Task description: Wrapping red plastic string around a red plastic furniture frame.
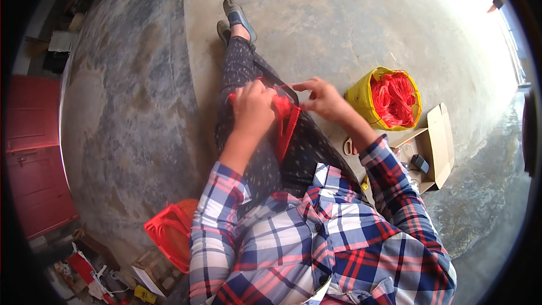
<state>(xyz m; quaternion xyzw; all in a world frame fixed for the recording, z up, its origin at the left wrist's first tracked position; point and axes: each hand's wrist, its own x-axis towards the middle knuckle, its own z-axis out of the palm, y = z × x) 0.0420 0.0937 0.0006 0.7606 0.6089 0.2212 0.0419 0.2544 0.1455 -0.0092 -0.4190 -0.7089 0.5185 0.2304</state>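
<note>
Above my lap, my left hand (254, 104) is closed around a bunched piece of red mesh (288, 133), whose pointed lower part with a notched edge hangs between my legs. To its right is my right hand (322, 100), fingers curled and index finger reaching left, close to the mesh's upper corner. A thin red strand (276, 86) runs between the hands, and the right fingers seem to pinch it; slight blur hides the exact grip. Right of my legs stands a yellow bucket-like bag (361, 99) filled with loose red strands (393, 99).
An open cardboard box (443, 147) with a black adapter-like block (419, 163) lies on the right. By my left elbow is a red plastic basket (169, 231), with a wooden crate (155, 271) nearby. A red door (34, 152) stands far left; my crossed feet (240, 22) extend over the concrete floor.
</note>
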